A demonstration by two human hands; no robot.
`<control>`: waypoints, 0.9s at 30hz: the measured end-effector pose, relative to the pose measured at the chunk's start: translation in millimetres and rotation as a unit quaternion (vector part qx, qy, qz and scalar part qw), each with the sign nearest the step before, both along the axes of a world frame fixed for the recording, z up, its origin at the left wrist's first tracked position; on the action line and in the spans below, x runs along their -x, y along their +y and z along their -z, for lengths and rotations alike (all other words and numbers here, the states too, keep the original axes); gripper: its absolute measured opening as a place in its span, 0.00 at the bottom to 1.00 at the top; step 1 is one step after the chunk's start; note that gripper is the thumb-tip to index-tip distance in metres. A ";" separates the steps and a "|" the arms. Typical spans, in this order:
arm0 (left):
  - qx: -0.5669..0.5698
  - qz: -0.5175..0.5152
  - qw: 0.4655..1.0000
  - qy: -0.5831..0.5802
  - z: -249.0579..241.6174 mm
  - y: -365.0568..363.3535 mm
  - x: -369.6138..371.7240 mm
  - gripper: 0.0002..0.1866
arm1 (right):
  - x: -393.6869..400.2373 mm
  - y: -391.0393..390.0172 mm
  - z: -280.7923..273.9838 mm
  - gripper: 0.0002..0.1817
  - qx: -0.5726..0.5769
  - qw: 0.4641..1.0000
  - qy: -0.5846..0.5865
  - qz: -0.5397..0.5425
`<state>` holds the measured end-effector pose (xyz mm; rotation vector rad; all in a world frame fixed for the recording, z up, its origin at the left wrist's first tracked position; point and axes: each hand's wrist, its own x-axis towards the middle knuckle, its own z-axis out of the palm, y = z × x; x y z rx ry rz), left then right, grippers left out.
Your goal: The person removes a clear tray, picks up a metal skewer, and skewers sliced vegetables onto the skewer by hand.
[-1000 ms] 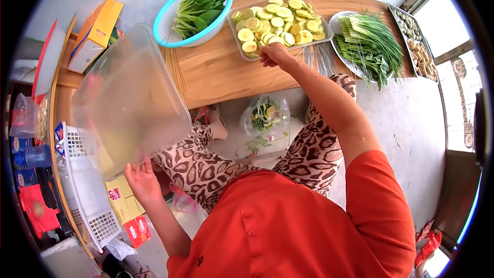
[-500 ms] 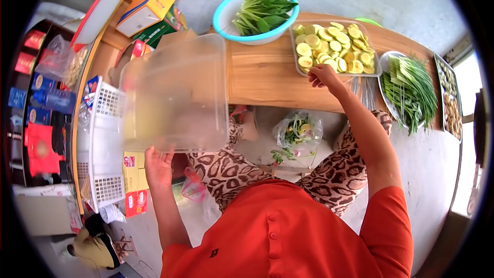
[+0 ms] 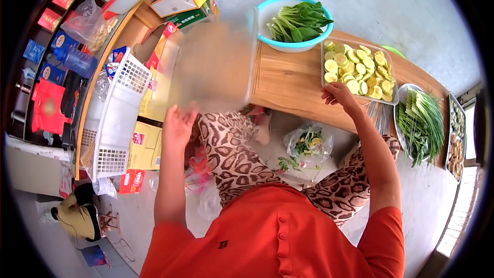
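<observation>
My left hand [image 3: 179, 126] is at the near edge of a clear plastic container [image 3: 213, 67], its fingers bent at that edge. The container is tilted up and smeared by motion, so the exact grip is partly blurred. My right hand [image 3: 339, 95] has curled fingers beside the near-left corner of a clear tray [image 3: 323, 67]. Whether those fingers pinch its rim or anything else is hidden. Sliced pale-green squash, apparently zucchini [image 3: 360, 69], fills the tray on the wooden table [image 3: 283, 80].
Leafy greens [image 3: 298, 22] lie in a blue-rimmed basin [image 3: 265, 7]. Cut green stalks [image 3: 422, 121] and a long tray [image 3: 453, 139] are at right. A white basket [image 3: 121, 118] and boxes [image 3: 144, 144] stand left. Below is a bag of scraps [image 3: 309, 141]; a person [image 3: 80, 211] is farther off.
The view has swung left, shifting the table rightward. My left hand and the plastic container have moved up together. My right hand stays by the same corner of the squash tray.
</observation>
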<state>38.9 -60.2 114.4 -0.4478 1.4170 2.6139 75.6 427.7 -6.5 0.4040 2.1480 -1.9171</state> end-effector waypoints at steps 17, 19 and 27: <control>-0.171 -0.245 0.954 -0.029 50.3 85.4 189.9 0.16 | 2.3 -2.1 0.0 0.15 -0.042 0.999 -0.002 -0.014; -0.172 -0.283 0.943 -0.046 47.0 94.1 196.0 0.15 | 1.8 -4.0 -4.2 0.15 -0.048 0.999 -0.006 -0.022; -0.141 -0.312 0.938 -0.054 73.1 116.5 221.8 0.21 | 2.3 -8.7 -7.0 0.13 -0.065 0.997 -0.012 -0.032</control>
